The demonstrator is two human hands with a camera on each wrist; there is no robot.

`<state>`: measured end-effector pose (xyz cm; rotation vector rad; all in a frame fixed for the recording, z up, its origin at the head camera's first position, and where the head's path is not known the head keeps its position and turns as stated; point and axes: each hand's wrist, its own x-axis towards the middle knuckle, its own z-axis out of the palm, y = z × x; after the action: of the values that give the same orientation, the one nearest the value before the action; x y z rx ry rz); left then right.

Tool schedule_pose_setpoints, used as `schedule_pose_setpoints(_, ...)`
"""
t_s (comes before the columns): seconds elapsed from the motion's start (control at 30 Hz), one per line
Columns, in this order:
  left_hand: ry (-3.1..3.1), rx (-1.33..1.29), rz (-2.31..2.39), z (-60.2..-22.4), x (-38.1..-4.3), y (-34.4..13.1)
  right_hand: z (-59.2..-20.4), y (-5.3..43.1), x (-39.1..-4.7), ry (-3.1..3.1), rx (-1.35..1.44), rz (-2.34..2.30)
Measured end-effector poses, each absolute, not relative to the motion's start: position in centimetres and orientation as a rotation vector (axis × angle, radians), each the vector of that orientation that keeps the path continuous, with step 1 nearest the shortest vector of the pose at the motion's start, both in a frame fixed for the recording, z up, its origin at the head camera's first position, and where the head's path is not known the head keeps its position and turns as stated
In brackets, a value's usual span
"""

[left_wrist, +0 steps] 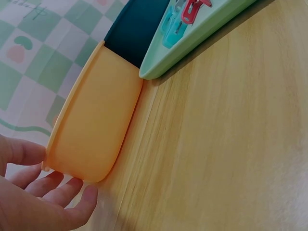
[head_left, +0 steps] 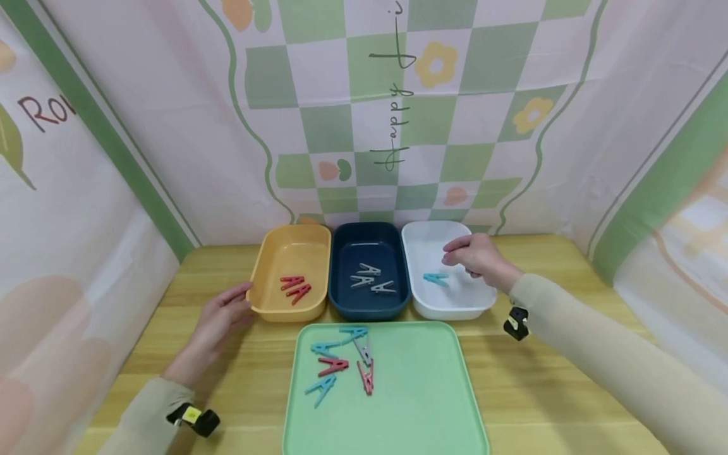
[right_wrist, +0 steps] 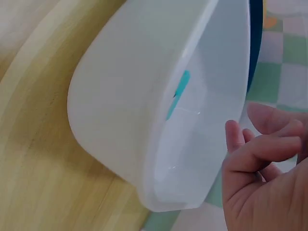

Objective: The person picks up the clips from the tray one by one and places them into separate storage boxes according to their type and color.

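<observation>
My left hand (head_left: 220,321) touches the left edge of a yellow container (head_left: 292,249); in the left wrist view its thumb is at the rim and its fingers lie loosely along the outside. Two red clothespins (head_left: 299,292) lie in that container. Over a white container (head_left: 426,246) hovers my right hand (head_left: 480,258), fingers loosely bent, with nothing seen between them. Below it, on the white container's floor, lies one blue clothespin (head_left: 435,279), partly hidden by the wall in the right wrist view.
Between them stands a navy container (head_left: 364,246) with three grey clothespins (head_left: 370,270). A green tray (head_left: 421,392) in front carries several blue, red and grey clothespins (head_left: 332,366). Everything rests on a wooden table (head_left: 534,404), with patterned cloth (head_left: 318,126) behind.
</observation>
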<state>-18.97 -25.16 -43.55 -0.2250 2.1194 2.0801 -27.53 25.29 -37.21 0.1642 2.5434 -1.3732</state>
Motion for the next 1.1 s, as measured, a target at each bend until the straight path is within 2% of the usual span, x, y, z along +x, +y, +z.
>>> schedule_pose_setpoints(0.57, 2.133, -0.239, 2.087, -43.7, -18.9, -25.1, -34.7, 23.5, -21.2, 2.558, -0.067, -1.48)
schedule_pose_setpoints(1.1, 2.121, -0.249, 2.087, -43.5, -18.9, -25.1, -36.8, 22.4, -14.9, 2.618, -0.172, -1.484)
